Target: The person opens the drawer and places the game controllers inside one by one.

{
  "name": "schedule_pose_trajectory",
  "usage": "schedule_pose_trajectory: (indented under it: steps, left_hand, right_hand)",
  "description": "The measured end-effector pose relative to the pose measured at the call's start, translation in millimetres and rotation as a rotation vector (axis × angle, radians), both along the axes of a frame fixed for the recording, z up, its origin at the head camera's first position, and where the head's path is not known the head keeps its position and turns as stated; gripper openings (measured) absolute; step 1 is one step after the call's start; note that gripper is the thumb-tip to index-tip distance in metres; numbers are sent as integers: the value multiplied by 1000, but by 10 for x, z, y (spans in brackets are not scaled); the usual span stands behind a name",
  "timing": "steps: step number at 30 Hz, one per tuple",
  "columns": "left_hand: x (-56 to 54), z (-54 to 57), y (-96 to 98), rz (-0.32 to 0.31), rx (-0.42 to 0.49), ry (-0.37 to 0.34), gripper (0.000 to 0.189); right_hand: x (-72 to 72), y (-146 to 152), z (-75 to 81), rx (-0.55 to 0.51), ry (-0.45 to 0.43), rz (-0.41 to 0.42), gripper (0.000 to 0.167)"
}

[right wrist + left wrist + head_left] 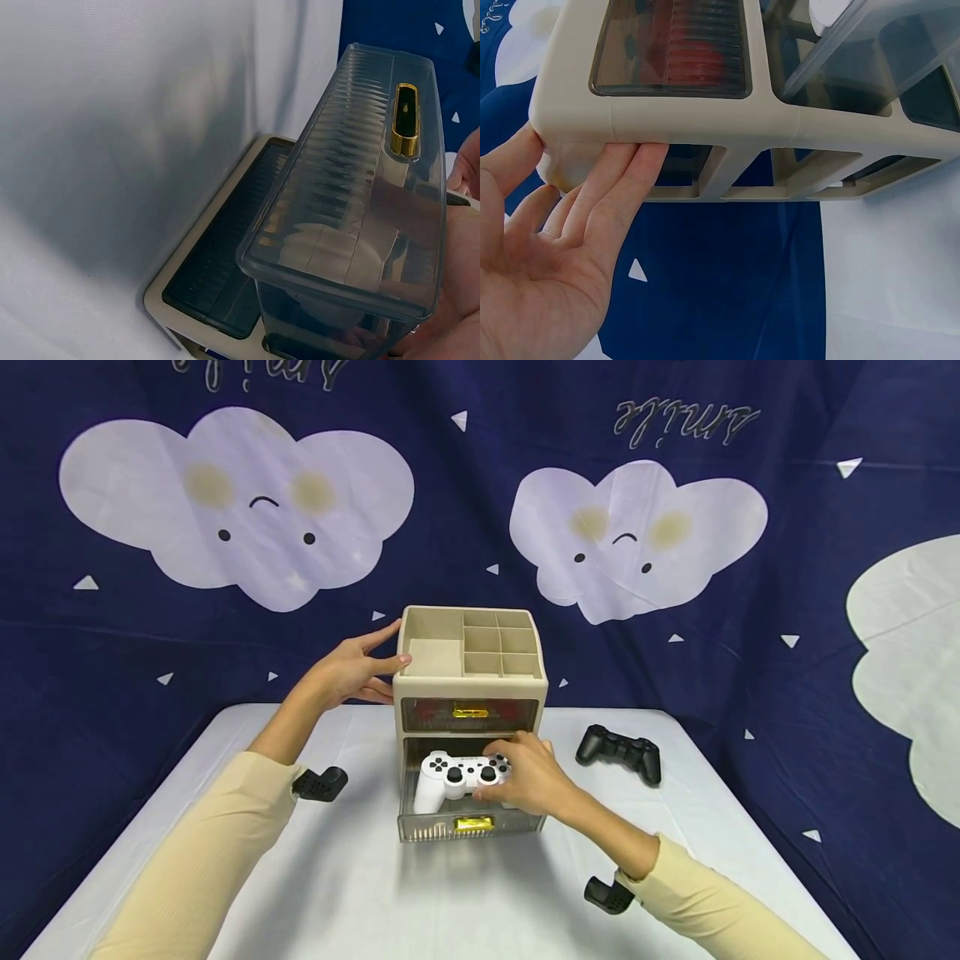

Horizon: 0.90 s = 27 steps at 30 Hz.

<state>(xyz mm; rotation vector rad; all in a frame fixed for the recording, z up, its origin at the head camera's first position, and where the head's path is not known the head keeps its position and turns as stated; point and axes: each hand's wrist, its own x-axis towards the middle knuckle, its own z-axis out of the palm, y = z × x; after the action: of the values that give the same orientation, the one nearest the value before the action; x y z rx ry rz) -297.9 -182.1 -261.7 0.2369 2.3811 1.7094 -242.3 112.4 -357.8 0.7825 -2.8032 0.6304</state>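
Observation:
A beige desktop organizer with smoky clear drawers stands upright on the table. The drawer under its top drawer is pulled out, and a white game controller lies in it, tilted. My right hand reaches into that drawer and grips the controller's right side, fingers at its upper edge and thumb at its lower edge. My left hand rests on the organizer's upper left side, thumb on the top rim. In the left wrist view, the fingers lie fairly straight against the side frame.
A black game controller lies on the white tabletop to the right. Something red shows inside the top drawer. The organizer's top tray is divided into compartments. Behind the table hangs a dark blue cloth with printed clouds.

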Motion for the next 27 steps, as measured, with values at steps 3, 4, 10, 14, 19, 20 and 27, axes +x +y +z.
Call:
schedule_pose_trajectory:
  steps: [3, 4, 10, 14, 19, 20, 27]
  left_hand:
    - [-1, -3, -1, 0, 1, -1, 78]
    - [-2, -4, -2, 0, 1, -2, 78]
    - [3, -6, -7, -2, -1, 3, 79]
    - [11, -4, -9, -4, -4, 13, 80]
    - [11, -10, -5, -4, -2, 16, 80]
    - [9, -12, -2, -6, -2, 17, 80]
    - [-1, -15, 5, -4, 1, 18, 79]
  right_hand:
    - [-1, 2, -7, 5, -3, -1, 61]
    - [-1, 3, -9, 4, -1, -1, 62]
    - [2, 27, 22, -57, -48, -10, 67]
    - [9, 66, 83, -94, -76, -21, 65]
    - [45, 151, 188, -142, -112, -38, 55]
    - [58, 175, 209, -155, -125, -44, 53]
    - [105, 363, 294, -173, -172, -74, 51]
